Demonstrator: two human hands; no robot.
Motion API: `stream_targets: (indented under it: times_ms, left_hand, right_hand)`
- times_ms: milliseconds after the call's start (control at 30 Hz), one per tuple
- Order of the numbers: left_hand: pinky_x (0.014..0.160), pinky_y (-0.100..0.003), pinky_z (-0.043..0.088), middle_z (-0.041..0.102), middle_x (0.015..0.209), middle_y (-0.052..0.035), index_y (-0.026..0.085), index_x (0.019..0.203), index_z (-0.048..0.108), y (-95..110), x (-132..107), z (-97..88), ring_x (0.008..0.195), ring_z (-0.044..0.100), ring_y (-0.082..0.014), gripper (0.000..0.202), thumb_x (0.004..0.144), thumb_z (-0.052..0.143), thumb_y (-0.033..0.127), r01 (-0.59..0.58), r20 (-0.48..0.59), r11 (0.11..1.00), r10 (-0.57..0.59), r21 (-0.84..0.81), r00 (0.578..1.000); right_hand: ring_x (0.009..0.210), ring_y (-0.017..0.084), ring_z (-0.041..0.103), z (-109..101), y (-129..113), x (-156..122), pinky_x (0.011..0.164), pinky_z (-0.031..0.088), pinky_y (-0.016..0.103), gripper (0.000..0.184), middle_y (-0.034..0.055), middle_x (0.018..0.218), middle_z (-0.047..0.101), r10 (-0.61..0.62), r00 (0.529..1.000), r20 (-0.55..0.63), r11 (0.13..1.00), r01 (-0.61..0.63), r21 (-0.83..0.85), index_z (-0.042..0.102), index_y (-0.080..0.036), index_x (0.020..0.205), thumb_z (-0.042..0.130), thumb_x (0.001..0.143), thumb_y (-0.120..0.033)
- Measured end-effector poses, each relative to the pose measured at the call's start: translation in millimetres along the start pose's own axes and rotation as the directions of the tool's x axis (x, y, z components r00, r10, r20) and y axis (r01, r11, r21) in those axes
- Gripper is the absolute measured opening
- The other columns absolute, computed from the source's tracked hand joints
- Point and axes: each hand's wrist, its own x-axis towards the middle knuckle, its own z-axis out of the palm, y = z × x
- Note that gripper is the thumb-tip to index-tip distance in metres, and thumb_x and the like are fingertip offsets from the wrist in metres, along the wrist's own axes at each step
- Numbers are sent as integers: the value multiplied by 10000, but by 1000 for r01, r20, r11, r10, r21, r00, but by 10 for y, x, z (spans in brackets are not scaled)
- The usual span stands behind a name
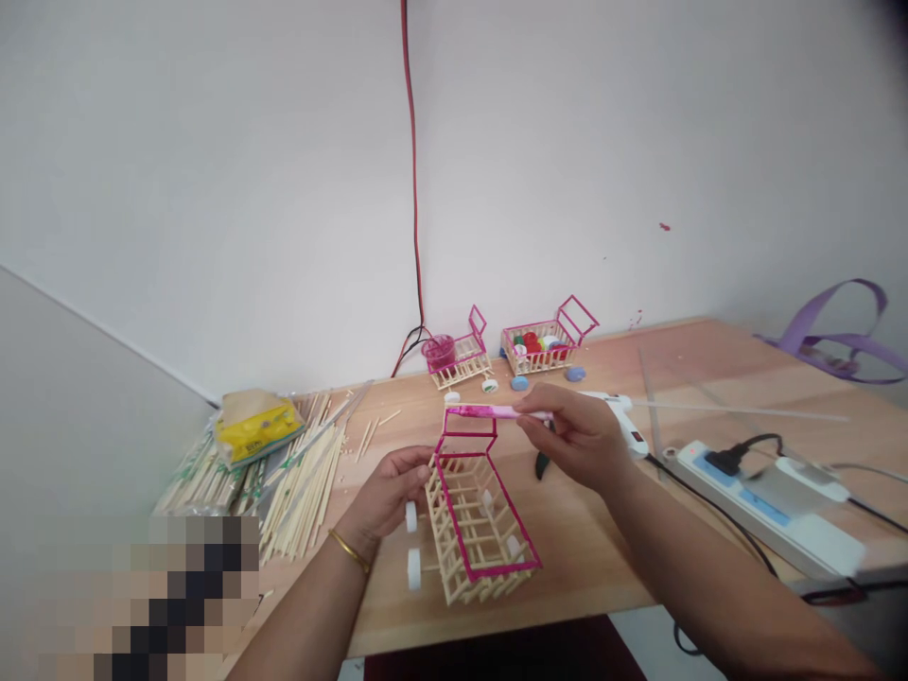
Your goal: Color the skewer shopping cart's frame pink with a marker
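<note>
A miniature cart built from thin wooden sticks tilts over the near part of the table. Its top rim and raised handle frame are dark pink, while the lower sticks are bare wood and the wheels white. My left hand grips the cart's far left corner, fingers closed on the sticks. Between thumb and fingers of my right hand is a paintbrush, pointing left and stained pink. Its tip lies at the top bar of the handle frame; whether it touches cannot be made out.
Behind stand a pink-rimmed cart by a cup of pink paint, and another cart holding small paint pots. Loose sticks and a yellow packet lie left. A glue gun and power strip lie right.
</note>
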Motion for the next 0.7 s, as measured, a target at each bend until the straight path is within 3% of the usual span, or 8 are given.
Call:
stream_targets:
  times_ms: [333,567,700]
  left_hand:
    - [644,-257,506,716,775,-54,146,973,738,19,-6,3,529,584,-91,391,643,828,334,-9,-1,1000,9,-13,1000]
    - [637,-249,514,708,764,-54,145,977,737,27,-3,15,575,618,-112,407,632,834,337,5,-17,1000,-5,4,1000]
    - [643,-254,520,706,761,-45,144,962,735,20,6,10,528,587,-88,391,631,835,327,2,-30,1000,-2,0,1000]
  right_hand:
    - [659,125,627,-18,-11,16,595,485,243,83,15,765,690,-43,994,99,997,37,68,642,-214,908,613,847,-166]
    - [679,142,646,-13,-6,5,608,496,253,105,26,785,703,15,1000,-23,1000,-15,6,655,-215,914,624,831,-160]
    - [637,127,629,-21,-42,32,579,485,236,97,17,748,692,-30,999,25,999,29,20,652,-212,902,628,826,-156]
